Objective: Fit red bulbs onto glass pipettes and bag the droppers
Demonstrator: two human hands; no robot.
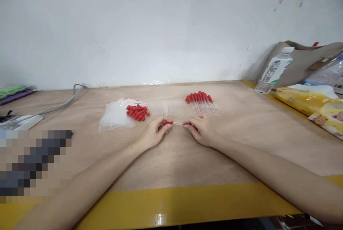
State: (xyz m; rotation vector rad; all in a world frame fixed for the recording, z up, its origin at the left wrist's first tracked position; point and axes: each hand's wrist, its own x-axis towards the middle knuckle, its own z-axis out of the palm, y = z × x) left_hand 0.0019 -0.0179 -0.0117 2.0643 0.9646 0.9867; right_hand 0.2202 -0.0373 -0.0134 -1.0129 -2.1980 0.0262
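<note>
My left hand pinches a red rubber bulb between thumb and fingers. From the bulb a thin clear dropper tube runs to my right hand, whose fingertips close on its far end. Whether the tube sits inside the bulb is hidden by my fingers. Just behind my left hand lies a pile of loose red bulbs. A row of clear tubes lies beyond the gap between my hands. Behind my right hand, several droppers with red bulbs lie side by side.
Clear plastic bags lie left of the loose bulbs. Brown paper covers the table, with yellow tape along its front edge. At right stand a water bottle and a yellow packet. A grey cable runs at left.
</note>
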